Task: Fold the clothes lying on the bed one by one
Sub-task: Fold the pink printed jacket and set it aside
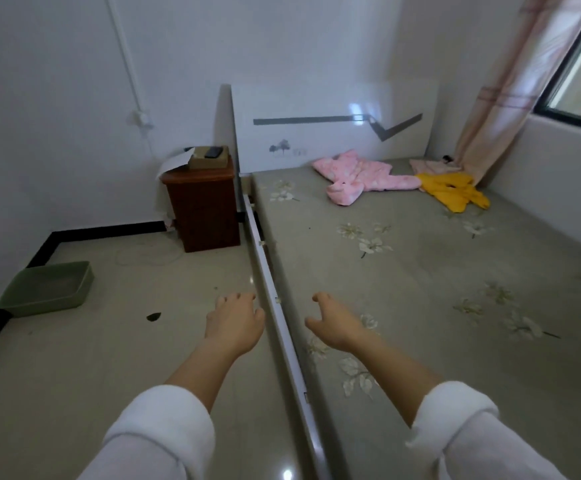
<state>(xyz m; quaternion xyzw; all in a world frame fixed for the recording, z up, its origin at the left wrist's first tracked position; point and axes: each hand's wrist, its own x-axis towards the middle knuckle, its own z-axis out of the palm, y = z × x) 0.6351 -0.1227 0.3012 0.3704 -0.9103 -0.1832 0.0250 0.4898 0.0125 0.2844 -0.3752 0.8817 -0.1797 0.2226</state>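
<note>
Both hands out, left hand [235, 320] and right hand [334, 325], fingers loosely spread, holding nothing. Pink jacket [358, 178] and yellow garment [451, 192] lie unfolded by the bed [420, 271] head.

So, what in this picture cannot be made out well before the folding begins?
Head view only.
- Pale pink cloth beside the curtain: far and small, its kind is unclear.
- Small dark thing just behind it: too small to name.
- Dark object on the box on the nightstand: too small.
- Pink garment and yellow garment: crumpled, so their type is unclear.
- Bed: its near end is cut off by the lower edge.
</note>
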